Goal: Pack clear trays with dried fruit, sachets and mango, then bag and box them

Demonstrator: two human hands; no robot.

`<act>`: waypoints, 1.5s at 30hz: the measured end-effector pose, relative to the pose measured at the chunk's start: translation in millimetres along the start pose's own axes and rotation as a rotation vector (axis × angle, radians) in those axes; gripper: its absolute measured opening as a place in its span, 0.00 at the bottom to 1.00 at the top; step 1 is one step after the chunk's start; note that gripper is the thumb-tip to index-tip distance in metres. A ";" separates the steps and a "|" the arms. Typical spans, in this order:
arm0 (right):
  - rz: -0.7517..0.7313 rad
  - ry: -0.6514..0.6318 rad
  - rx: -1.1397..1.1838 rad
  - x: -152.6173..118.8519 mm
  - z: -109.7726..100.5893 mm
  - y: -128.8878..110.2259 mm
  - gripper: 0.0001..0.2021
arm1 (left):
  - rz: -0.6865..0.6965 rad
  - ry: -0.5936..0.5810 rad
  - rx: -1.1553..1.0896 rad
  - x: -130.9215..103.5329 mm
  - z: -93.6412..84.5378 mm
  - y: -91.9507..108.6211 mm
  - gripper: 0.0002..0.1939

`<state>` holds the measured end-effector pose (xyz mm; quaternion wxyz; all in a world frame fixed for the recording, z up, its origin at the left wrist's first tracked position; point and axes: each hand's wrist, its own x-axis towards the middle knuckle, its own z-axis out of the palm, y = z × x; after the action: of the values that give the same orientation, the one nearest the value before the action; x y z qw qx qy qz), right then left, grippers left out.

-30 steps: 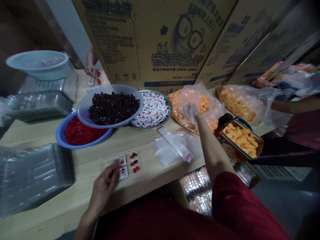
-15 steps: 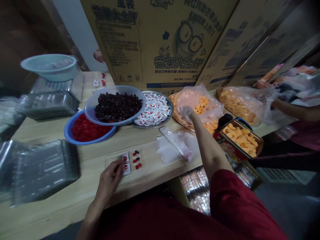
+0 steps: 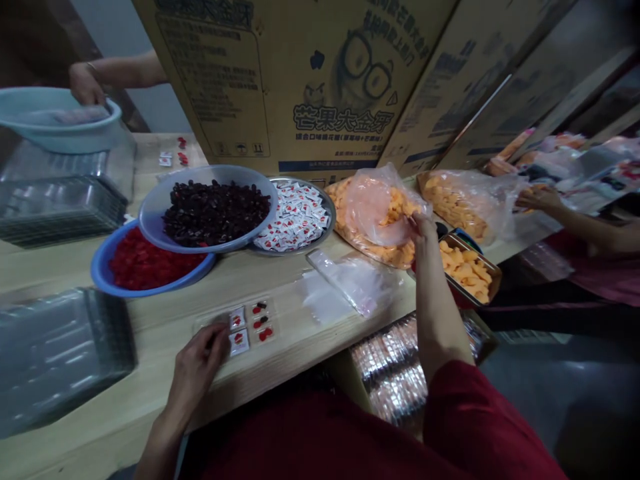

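Observation:
My left hand (image 3: 203, 355) rests on the table with its fingers closed at the left end of a clear plastic tray (image 3: 273, 321). Two white printed sachets (image 3: 239, 341) lie in this tray beside my fingertips, with red and black candies (image 3: 262, 323) in the compartments to their right. My right hand (image 3: 424, 230) is at the right edge of an open clear bag (image 3: 369, 207) of orange puffed pieces. Its fingers are bent together against the plastic; what they hold is hidden.
Basins of dark candies (image 3: 267, 230) and red candies (image 3: 97, 267) stand beside a metal dish (image 3: 330, 220) of sachets. Stacked clear trays (image 3: 60, 360) lie left. Flat plastic bags (image 3: 320, 293) lie mid-table. Cartons (image 3: 280, 87) wall the back. Co-workers' hands (image 3: 87, 83) show left and right.
My right hand has come out of the orange pieces to the bag's right edge. My left hand stays at the tray. A co-worker's hand has reached into the pale blue basin. The view has shifted right.

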<state>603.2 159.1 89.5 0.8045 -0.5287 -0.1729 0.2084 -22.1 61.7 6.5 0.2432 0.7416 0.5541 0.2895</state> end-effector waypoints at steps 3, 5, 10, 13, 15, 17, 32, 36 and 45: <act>0.093 0.019 0.021 -8.6 -6.5 -8.8 0.13 | 0.022 -0.013 -0.025 4.9 7.9 6.3 0.21; 0.109 0.005 0.050 -20.1 -6.2 -16.5 0.11 | 0.028 -0.017 -0.050 5.7 10.4 9.0 0.21; 0.141 -0.318 0.176 -104.1 10.5 -21.8 0.10 | -0.033 0.022 -0.155 2.8 8.9 27.4 0.18; 0.349 -0.568 0.203 -203.1 32.9 8.3 0.14 | -0.093 0.036 -0.289 0.8 8.6 54.5 0.17; 0.555 -0.676 0.220 -278.3 47.8 37.7 0.14 | -0.108 0.053 -0.366 1.5 8.9 68.4 0.17; 0.763 -0.761 0.197 -347.4 59.6 65.9 0.15 | -0.084 0.059 -0.418 1.5 7.8 71.4 0.20; 0.736 -0.688 0.009 -416.2 89.8 109.4 0.21 | -0.486 0.345 -0.547 -11.3 3.8 -14.2 0.20; 0.726 -0.723 -0.054 -427.4 84.5 113.9 0.20 | -0.418 0.291 -0.261 -3.6 8.1 -14.9 0.12; 0.775 -0.754 -0.009 -449.9 87.8 110.6 0.19 | -0.256 0.224 -0.199 -17.6 -4.1 18.1 0.15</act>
<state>158.6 33.6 -5.1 0.5486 -0.4456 -0.2430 0.6644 -16.5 40.1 19.0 0.2871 0.6004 0.6363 0.3901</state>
